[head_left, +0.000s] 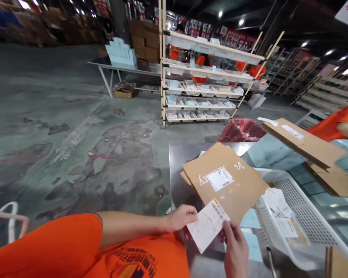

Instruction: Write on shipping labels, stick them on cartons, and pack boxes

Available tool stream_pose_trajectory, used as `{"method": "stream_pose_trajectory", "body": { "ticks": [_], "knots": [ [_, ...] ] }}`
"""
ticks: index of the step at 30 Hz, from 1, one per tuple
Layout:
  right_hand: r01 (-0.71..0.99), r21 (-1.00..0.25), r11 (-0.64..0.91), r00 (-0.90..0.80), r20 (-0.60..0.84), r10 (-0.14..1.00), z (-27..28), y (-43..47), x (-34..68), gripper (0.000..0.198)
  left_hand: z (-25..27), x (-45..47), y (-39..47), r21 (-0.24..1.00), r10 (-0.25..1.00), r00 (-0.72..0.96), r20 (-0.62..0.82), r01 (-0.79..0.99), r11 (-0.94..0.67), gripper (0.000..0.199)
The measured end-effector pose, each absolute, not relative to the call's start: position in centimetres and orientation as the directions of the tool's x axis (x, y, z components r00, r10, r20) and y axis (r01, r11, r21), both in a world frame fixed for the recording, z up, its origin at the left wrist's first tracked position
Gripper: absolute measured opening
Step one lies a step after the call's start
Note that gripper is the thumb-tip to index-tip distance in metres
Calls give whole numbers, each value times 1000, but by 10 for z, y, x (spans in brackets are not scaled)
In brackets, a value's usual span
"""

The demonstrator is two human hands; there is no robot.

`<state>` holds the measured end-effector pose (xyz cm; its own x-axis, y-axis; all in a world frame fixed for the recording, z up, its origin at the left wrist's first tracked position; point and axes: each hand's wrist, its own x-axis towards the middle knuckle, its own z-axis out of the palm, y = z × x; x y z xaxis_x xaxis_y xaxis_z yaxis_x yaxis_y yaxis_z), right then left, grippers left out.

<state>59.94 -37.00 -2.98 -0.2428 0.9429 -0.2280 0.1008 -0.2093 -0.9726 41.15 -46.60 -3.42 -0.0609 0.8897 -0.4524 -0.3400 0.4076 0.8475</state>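
Between my two hands is a white printed label sheet (208, 226) with a barcode and a small yellow mark, tilted over the table's near edge. My left hand (182, 218) pinches its left edge, thumb on top. On the opposite edge, my right hand (234, 243) grips it with thumb and fingers. Just beyond lies a flat brown cardboard mailer (234, 197) bearing a white shipping label (219, 178), stacked on another brown piece. Pale blue papers (253, 243) stick out beside and under it, close to my right hand.
A white perforated basket (307, 200) with papers stands at the right. Flat cardboard (304, 143) is stacked behind it. A red-lined bin (242, 130) is past the steel table (179, 154). Farther off is a shelf rack (201, 90) of trays. A co-worker's orange sleeve (333, 121) shows at right.
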Motion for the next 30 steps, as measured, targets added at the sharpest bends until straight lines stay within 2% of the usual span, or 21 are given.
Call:
{"method": "stream_pose_trajectory", "body": {
  "ticks": [3,7,16,21,30],
  "knots": [
    [63,-963,-261,-184,-268,946,-26,-370,598,41,-25,410,-462,820,885,4,-466,-373,433,48],
    [58,-969,-240,-180,-247,952,-20,-368,594,42,-18,407,-455,823,882,57,-468,-337,458,51],
    [56,-965,-256,-212,-262,941,-16,-367,586,46,-26,410,-449,883,892,-111,-438,-238,404,49],
    [47,-960,-278,-203,-281,938,-19,-364,586,44,-19,411,-449,874,884,-105,-456,-241,422,49],
    [0,-960,-280,-202,-274,940,-16,-365,586,42,-23,413,-451,912,919,-89,-385,-186,365,43]
  ]
}}
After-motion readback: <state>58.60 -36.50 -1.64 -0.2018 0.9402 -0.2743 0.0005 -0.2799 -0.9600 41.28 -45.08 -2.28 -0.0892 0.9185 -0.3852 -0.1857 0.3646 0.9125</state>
